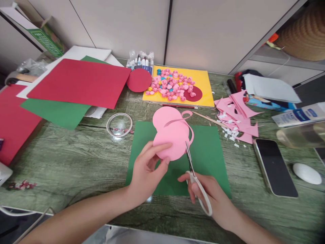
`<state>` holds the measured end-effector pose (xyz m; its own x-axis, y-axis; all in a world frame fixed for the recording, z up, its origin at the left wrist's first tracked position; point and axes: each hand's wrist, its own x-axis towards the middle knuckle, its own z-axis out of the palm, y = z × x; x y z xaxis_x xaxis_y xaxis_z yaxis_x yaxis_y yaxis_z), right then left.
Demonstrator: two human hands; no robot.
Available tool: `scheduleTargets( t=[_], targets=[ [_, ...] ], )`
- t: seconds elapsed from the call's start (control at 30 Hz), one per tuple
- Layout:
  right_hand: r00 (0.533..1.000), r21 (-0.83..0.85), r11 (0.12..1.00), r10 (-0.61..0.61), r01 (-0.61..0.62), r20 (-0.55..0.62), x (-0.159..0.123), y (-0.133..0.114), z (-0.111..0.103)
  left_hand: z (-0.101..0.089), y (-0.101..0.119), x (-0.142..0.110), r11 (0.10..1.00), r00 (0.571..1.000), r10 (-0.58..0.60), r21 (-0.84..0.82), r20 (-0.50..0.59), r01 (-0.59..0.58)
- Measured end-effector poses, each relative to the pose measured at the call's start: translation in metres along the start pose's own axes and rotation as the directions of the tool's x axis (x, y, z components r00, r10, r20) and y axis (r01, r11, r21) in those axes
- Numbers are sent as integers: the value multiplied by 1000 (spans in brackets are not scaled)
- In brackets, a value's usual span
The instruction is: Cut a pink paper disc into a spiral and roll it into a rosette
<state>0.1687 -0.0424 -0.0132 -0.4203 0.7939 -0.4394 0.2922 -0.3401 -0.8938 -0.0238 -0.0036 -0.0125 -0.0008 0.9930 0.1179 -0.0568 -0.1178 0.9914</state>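
My left hand (148,166) pinches a round piece of pink paper (175,137) at its lower left edge, thumb below and fingers on top. A thin curling strip (192,134) hangs from the paper's right side. In my right hand (205,195) are white-handled scissors (191,161), their blades at the paper's right edge near the strip. Another pink paper circle (164,117) lies just behind the held one, partly covered by it. Beneath both hands a green paper sheet (210,149) lies flat on the table.
Behind are a yellow sheet (207,84) with many small pink rolled pieces (172,83) and a red circle (139,80). Left lie a tape roll (119,125) and a red sheet (81,81). Pink scraps (241,115), a phone (275,167) and a white mouse (307,173) sit right.
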Motion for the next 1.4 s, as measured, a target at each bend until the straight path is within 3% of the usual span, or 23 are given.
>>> scheduleTargets(
  t=[0.27, 0.97, 1.4],
  targets=[
    [1000, 29, 999, -23, 23, -6, -1, -4, 1, 1, 3, 0, 1000, 998, -6, -15, 55, 7],
    [1000, 4, 1000, -17, 17, 10, -1, 0, 1, 1, 1, 0, 1000, 1000, -12, 15, -9, 12],
    [1000, 39, 999, -14, 14, 8, -2, 0, 1, -1, 3, 0, 1000, 999, -29, 5, 30, 29]
  ],
)
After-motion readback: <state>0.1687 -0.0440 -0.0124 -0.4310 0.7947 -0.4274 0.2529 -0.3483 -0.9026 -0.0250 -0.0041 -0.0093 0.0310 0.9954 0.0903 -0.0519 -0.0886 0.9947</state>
